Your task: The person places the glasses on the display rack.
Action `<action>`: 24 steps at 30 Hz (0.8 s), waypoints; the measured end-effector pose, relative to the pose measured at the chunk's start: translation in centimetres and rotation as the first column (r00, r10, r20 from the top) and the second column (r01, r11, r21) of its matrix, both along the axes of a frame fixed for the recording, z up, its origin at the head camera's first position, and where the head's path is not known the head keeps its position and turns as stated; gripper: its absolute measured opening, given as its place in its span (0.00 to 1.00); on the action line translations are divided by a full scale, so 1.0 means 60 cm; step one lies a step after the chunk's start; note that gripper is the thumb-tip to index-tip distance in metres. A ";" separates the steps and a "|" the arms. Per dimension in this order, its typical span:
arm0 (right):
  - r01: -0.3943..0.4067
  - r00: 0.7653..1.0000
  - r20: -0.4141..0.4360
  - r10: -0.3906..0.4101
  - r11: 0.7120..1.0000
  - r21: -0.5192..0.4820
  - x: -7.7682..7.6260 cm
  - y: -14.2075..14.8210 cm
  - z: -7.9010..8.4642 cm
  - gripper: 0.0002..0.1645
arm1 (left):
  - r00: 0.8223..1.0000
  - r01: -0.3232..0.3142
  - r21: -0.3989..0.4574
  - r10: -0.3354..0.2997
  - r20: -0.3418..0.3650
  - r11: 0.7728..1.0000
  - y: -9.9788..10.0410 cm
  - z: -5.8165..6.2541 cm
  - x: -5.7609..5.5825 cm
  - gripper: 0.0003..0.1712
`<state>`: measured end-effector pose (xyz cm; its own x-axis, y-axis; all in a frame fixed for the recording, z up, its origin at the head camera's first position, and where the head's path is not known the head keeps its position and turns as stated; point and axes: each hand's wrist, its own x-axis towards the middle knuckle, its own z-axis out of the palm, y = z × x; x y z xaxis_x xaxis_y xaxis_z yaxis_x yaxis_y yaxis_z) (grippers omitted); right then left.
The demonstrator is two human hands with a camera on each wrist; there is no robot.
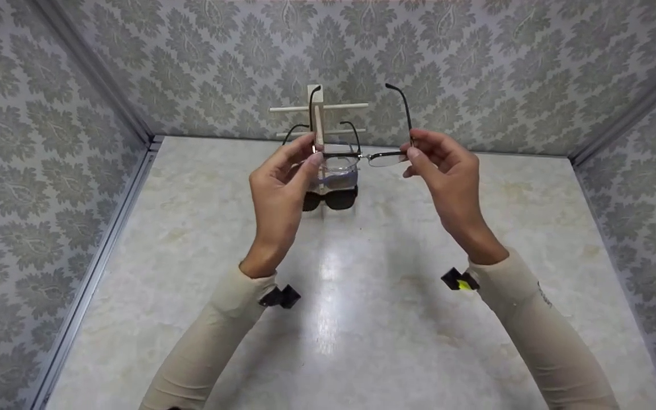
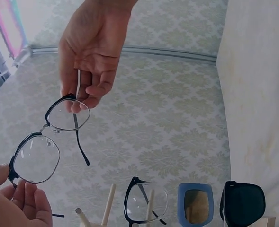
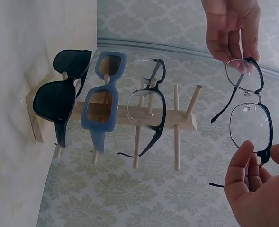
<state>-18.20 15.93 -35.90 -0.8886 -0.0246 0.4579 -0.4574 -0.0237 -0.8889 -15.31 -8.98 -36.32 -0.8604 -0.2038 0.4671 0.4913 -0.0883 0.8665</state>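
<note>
A pair of eyeglasses with black upper rims and clear lenses is held up in front of a wooden eyewear rack, temples unfolded and pointing away. My left hand pinches one hinge end between thumb and fingers. At the opposite hinge, my right hand grips the frame the same way. Both lenses show whole in the left wrist view, apart from the rack. In the head view, my left fingers and the held glasses partly cover the rack.
Three pairs sit on the rack: black sunglasses lowest, blue-framed sunglasses above, then black-rimmed clear glasses. Wooden pegs stick out at its top. The rack stands on a marbled tabletop near the patterned back wall.
</note>
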 end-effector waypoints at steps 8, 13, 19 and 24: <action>-0.014 0.999 0.042 0.015 1.000 -0.021 -0.015 -0.029 0.008 0.21 | 0.987 0.052 0.162 -0.075 0.140 0.985 -0.033 0.016 -0.008 0.25; -0.026 0.998 0.049 0.027 0.999 -0.022 -0.024 -0.045 0.012 0.22 | 0.970 0.088 0.237 -0.138 0.201 0.967 -0.054 0.027 -0.016 0.26; -0.048 0.996 0.078 0.051 0.998 -0.039 -0.041 -0.067 0.015 0.22 | 0.971 0.059 0.240 -0.112 0.212 0.969 -0.073 0.028 -0.028 0.24; -0.060 0.987 0.143 0.069 0.996 -0.063 -0.059 -0.078 0.013 0.22 | 0.963 0.048 0.247 -0.110 0.246 0.968 -0.084 0.027 -0.039 0.24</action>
<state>-21.76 11.23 -35.13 -0.9431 -0.0607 0.3270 -0.3200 -0.1029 -0.9418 -17.65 -14.05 -34.73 -0.9621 -0.2083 0.1762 0.2395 -0.3356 0.9111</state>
